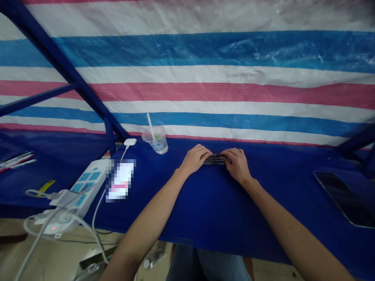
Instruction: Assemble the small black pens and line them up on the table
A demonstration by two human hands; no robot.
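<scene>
Several slim black pens (215,159) lie side by side on the blue tabletop (205,203), pointing left and right. My left hand (195,158) has its fingers closed on their left end. At the other end, my right hand (235,160) pinches them with thumb and fingers. Only the middle stretch of the pens shows between my hands; both ends are hidden under my fingers.
A clear plastic cup (158,141) with a straw stands behind my left hand. Left of it are a white charger (130,142), a phone with a blurred screen (121,181) and a power strip (84,191) with cables. Another phone (344,197) lies right; more pens (17,161) lie far left.
</scene>
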